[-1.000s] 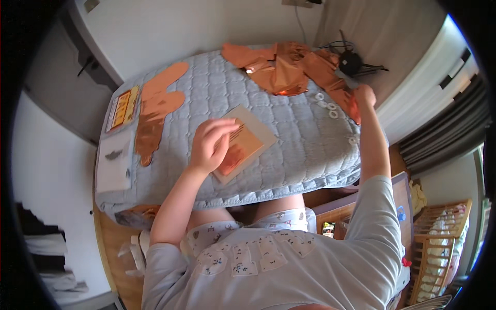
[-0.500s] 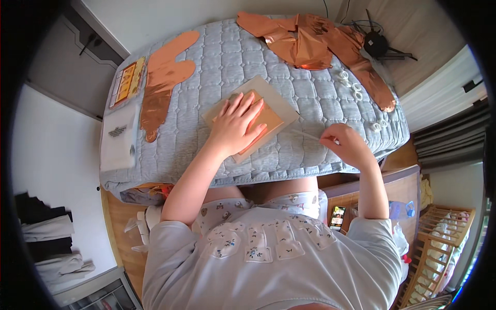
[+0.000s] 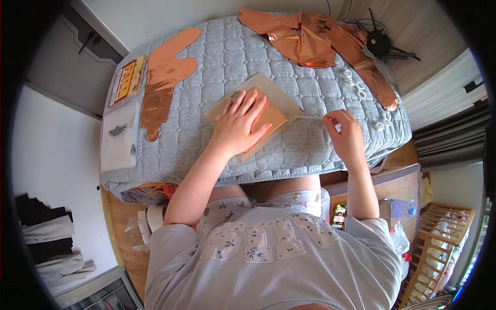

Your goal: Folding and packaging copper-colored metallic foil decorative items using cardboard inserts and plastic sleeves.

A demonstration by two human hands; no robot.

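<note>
My left hand (image 3: 236, 123) lies flat, fingers spread, on a folded copper-coloured foil sheet (image 3: 273, 124). The foil is inside a frosted clear plastic bag (image 3: 276, 93), set at an angle near the bed's front edge. Off the bag's right corner runs a thin whitish strip (image 3: 309, 117), pulled straight. My right hand (image 3: 345, 135) pinches its far end between thumb and fingers, just above the quilted bed cover.
A flat copper foil balloon (image 3: 156, 93) lies on the left, with larger foil pieces (image 3: 310, 46) at the back right. Several small white rolls (image 3: 359, 87) sit near a black router (image 3: 378, 44). Clear plastic packs (image 3: 119, 144) and a yellow-edged pack (image 3: 125, 85) line the left edge.
My right hand has moved up and slightly forward, and the strip now stretches nearly level from the bag's corner. The left hand stays on the foil.
</note>
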